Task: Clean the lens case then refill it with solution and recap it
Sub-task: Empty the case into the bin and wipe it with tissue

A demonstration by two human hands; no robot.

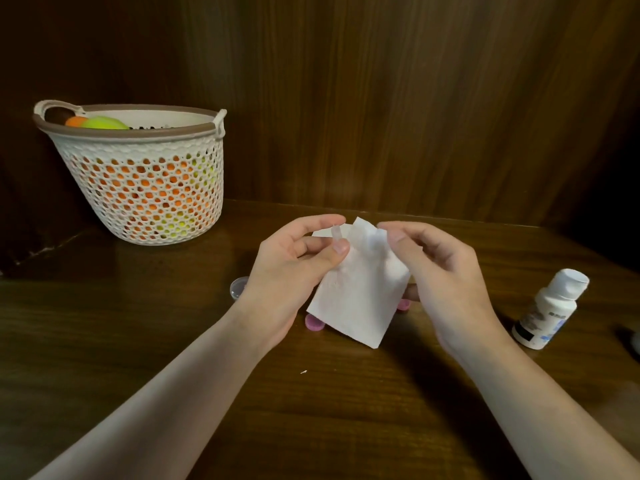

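Observation:
My left hand [294,265] pinches a small clear lens case [336,233] between thumb and fingertips, above the table's middle. My right hand [440,271] pinches the bunched top of a white tissue [356,299] and presses it against the case; the sheet hangs down between my hands. Two pink caps lie on the table below, one [314,323] at the tissue's lower left, the other [403,304] mostly hidden behind the tissue and my right hand. A white solution bottle [549,310] with a closed white cap stands tilted at the right.
A white perforated basket [145,188] with orange and green items stands at the back left. A small clear round lid [239,287] lies by my left wrist. A dark object [633,341] shows at the right edge. Wooden walls enclose the brown table [311,410].

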